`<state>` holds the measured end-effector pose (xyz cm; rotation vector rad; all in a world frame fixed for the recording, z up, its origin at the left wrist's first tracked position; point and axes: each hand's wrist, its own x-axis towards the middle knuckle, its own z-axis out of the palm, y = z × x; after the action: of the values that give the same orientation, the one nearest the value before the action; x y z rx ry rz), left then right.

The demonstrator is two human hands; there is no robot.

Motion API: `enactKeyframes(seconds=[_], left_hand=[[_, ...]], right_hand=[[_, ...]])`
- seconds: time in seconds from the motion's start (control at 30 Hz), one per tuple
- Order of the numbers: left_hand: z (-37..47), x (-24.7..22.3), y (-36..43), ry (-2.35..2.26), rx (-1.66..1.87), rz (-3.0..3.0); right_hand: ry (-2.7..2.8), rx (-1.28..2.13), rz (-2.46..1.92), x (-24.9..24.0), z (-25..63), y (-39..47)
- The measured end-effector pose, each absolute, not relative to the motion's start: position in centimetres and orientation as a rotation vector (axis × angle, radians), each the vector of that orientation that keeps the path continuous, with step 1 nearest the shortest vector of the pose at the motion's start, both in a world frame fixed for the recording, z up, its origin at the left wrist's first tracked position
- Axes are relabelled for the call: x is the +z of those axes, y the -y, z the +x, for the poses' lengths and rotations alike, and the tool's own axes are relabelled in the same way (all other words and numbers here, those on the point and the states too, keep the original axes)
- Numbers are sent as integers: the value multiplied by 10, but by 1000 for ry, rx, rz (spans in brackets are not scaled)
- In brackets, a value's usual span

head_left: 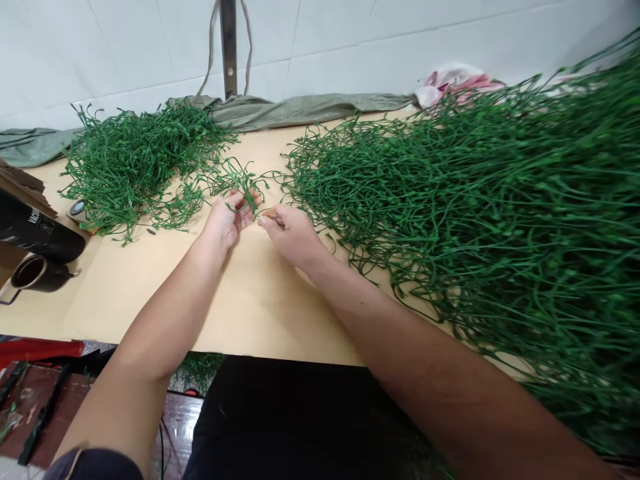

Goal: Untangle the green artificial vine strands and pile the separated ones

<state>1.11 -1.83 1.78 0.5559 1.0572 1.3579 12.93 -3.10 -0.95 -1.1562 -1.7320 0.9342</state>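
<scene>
My left hand [233,217] is turned palm up, with a small bunch of thin green stems [249,189] held between its thumb and fingers. The curly, bud-tipped ends stick out past the fingertips. Just to the right, my right hand [290,230] has thumb and forefinger pinched together near a thin stem tip; the other fingers are curled in. Beyond the hands lies a loose tangle of the same stems, joining a heap of short green stems [140,150] at the left. A much larger pile of long green stems [450,180] fills the right side.
A black tumbler [37,227] and a dark mug [40,273] stand at the left edge, with a tape roll [77,210] beside the heap. Grey-green cloth [310,110] runs along the wall behind the tan tabletop [280,313]. A pink and white cloth [453,83] lies at the back.
</scene>
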Motion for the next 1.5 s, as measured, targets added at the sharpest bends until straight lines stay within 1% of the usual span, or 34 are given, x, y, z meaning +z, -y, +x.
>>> enactKeyframes(seconds=[0.13,0.2,0.37,0.47,0.63,0.73,0.97,1.07,1.2,1.37,1.5], left_hand=[[10,13,14,-1036,1348,628],[6,14,11,-1042,1400,623],[-14,22,9,-1138,1565,437],[-15,24,13,-1119,1507,538],[-1,23,17,-1180,1319,643],[2,22,17,-1187,1291,714],[6,17,18,-1183,1281,865],[7,17,17,-1194,1284,871],[5,17,14,-1170,1285,794],[4,13,10,-1133,1350,775],[10,10,8,-1166,1371,782]], right_hand=[[1855,725,-1205,2,131,43],[1915,613,-1197,11,127,60],[2215,594,-882,28,111,99],[2054,537,-990,25,121,79],[1626,175,-1312,11,177,13],[1553,45,-1350,8,187,6],[2019,144,-949,3,137,37],[2052,208,-916,1,134,37],[1949,293,-852,4,139,36],[1956,163,-628,5,132,43],[1957,37,-544,4,130,43]])
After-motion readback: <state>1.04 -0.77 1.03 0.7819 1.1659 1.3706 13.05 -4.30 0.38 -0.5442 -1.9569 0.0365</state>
